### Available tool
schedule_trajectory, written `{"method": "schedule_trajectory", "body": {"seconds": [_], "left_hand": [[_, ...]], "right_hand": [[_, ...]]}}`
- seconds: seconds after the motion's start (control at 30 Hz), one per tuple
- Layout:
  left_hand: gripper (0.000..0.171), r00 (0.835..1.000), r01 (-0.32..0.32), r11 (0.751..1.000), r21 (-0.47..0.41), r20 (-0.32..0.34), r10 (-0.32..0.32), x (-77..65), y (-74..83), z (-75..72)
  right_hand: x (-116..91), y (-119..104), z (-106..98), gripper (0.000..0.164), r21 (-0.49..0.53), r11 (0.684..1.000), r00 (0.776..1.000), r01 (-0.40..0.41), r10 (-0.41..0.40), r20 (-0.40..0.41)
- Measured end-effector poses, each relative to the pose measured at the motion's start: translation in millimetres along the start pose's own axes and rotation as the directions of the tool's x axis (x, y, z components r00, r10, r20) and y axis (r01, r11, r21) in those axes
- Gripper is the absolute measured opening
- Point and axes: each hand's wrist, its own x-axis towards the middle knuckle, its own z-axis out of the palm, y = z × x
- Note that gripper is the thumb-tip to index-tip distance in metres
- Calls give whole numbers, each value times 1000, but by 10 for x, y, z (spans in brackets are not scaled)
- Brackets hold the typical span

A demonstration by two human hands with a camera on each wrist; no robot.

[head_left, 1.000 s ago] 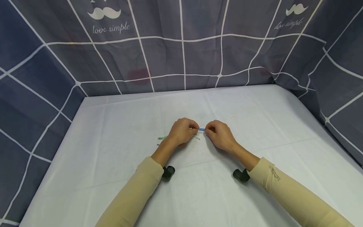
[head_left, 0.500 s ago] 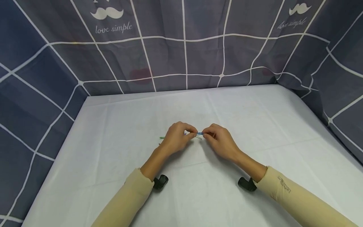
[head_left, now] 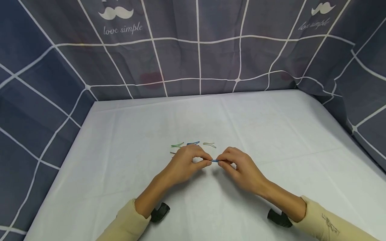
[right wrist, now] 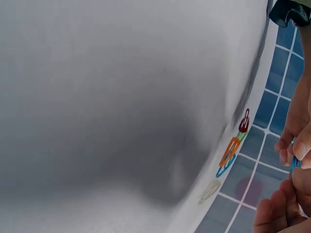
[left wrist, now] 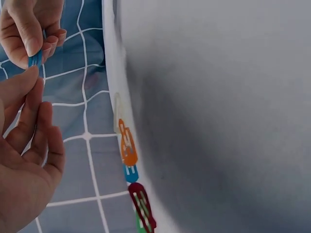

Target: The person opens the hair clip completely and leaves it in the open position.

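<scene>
Between my two hands is a blue snap hair clip point(head_left: 214, 161), held above the white table. My left hand point(head_left: 185, 164) pinches one end with thumb and forefinger, and my right hand point(head_left: 241, 167) pinches the other. Fingertips cover much of the clip. Beyond the left hand lie a green hair clip point(head_left: 177, 145), another blue hair clip point(head_left: 193, 143) and a pale hair clip point(head_left: 209, 144). The left wrist view also shows an orange hair clip point(left wrist: 129, 150) and a dark red hair clip point(left wrist: 141, 201), largely hidden behind the left hand in the head view.
A white cloth covers the table point(head_left: 144, 127). Dark grey curtain point(head_left: 178, 63) with white grid lines stands along the back and both sides. A black wrist camera point(head_left: 160, 212) sits at the left sleeve, another black wrist camera point(head_left: 279, 218) at the right.
Both hands have come nearer to the body with the blue hair clip between them. The row of clips on the table, earlier mostly behind the left hand, now shows more.
</scene>
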Motion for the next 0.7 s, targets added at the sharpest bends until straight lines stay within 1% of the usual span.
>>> {"method": "schedule_trajectory", "body": {"seconds": [0.1, 0.17, 0.27, 0.43, 0.53, 0.7], "left_hand": [[8, 1000, -12, 1000, 27, 15, 11, -46, 33, -22], [7, 1000, -25, 999, 40, 20, 24, -68, 51, -34], [7, 999, -41, 998, 38, 19, 41, -94, 64, -44], [8, 998, -70, 997, 33, -3, 70, -126, 75, -40], [8, 994, -109, 994, 32, -9, 109, -140, 84, -41], [6, 982, -189, 981, 41, -9, 190, -148, 77, -41]], "right_hand": [[-24, -16, 7, 20, 7, 999, 999, 46, -46, 4], [-37, -30, 9, 21, 12, 998, 998, 63, -63, 5], [-56, -61, 10, 23, 21, 998, 998, 66, -66, 7], [-68, -96, 13, 23, 40, 997, 998, 67, -67, 1], [-72, -100, 13, 22, 56, 995, 997, 81, -81, -5], [-74, -93, 19, 21, 80, 991, 994, 111, -111, -10]]}}
